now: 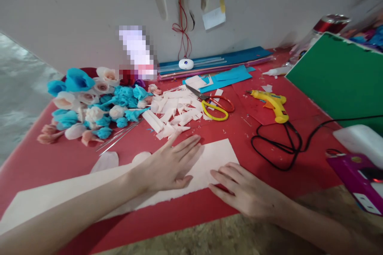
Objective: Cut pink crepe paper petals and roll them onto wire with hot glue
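The pale paper strip point(209, 160), spanning lower left to centre of the frame, looks light, soft and tearable, best held by its edges; left grip point(172, 165) and right grip point(247, 191) rest fingers apart, unclamped.

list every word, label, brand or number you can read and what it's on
No text is readable.
Yellow glue gun: any marking too small to read.
Wall note: any writing too faint.
Purple box: any lettering too blurred.
White sheet: no text visible.
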`<state>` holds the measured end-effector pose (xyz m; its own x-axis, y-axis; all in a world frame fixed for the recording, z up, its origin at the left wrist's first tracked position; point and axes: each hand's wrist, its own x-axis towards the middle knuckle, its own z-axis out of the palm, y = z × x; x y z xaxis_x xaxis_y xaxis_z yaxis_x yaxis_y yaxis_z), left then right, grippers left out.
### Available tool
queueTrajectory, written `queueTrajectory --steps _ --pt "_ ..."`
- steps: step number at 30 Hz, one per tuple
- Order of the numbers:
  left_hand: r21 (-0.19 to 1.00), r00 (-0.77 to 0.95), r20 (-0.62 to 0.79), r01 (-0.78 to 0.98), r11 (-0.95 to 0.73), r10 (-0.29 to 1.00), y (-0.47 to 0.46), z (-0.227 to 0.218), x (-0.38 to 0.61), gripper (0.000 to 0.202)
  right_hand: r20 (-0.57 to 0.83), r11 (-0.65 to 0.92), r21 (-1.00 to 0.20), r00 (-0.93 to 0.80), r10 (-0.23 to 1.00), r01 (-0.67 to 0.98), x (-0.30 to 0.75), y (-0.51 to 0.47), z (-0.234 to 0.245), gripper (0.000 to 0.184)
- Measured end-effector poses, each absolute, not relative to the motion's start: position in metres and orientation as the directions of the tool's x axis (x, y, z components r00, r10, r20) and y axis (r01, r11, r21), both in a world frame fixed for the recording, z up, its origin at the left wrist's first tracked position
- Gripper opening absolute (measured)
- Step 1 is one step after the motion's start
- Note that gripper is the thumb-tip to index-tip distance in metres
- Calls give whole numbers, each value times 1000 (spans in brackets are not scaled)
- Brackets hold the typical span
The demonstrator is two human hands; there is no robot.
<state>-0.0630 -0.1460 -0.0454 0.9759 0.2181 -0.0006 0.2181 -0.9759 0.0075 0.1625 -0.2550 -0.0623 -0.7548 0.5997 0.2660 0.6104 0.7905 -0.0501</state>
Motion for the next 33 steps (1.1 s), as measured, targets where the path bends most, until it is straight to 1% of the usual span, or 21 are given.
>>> queueTrajectory --steps 2,3,5,7,10,12,13,16,18,20,24,27,29,30,33 --pt "34 990 -27 142 -989 141 -145 -36 -59 56 273 792 -42 -756 595 608 164 -255 -60 30" --pt "58 995 -43 97 -994 94 -144 -31 -56 55 281 795 -59 -754 594 604 165 -255 -60 29" --pt "122 998 -66 13 -992 5 -141 -22 -49 51 296 795 -125 -743 601 593 168 -254 -61 28" --pt "182 996 -75 -41 -982 -56 -137 -15 -40 44 303 773 -188 -713 632 606 170 -252 -63 29" --pt "254 990 -89 -83 -964 -109 -130 -9 -25 25 317 718 -214 -648 693 663 173 -248 -67 33" --pt "277 987 -94 -101 -956 -131 -127 -8 -17 13 325 701 -215 -627 708 680 174 -247 -69 35" --pt "277 986 -95 -108 -955 -139 -126 -8 -13 11 328 699 -219 -623 710 681 174 -246 -69 34" --pt "252 985 -101 -112 -961 -141 -125 -11 -4 11 342 695 -237 -611 714 679 175 -244 -71 31" --pt "259 983 -112 -114 -959 -147 -123 -13 1 10 349 692 -252 -603 717 677 176 -243 -72 30" --pt "283 979 -126 -119 -952 -160 -120 -15 4 6 351 686 -269 -595 723 676 177 -243 -73 30" --pt "362 969 -143 -136 -922 -199 -113 -15 7 12 344 662 -319 -568 747 678 177 -245 -72 31" --pt "418 969 -142 -128 -900 -204 -111 -11 7 12 334 626 -367 -531 779 688 175 -246 -65 26" --pt "454 975 -140 -93 -886 -173 -111 -7 6 12 327 588 -426 -489 809 688 172 -246 -59 20" --pt "475 980 -138 -65 -878 -147 -111 -5 6 11 318 563 -474 -466 826 676 170 -246 -56 20" --pt "546 991 -129 40 -837 -37 -110 0 7 4 277 430 -649 -332 902 627 162 -244 -51 29"
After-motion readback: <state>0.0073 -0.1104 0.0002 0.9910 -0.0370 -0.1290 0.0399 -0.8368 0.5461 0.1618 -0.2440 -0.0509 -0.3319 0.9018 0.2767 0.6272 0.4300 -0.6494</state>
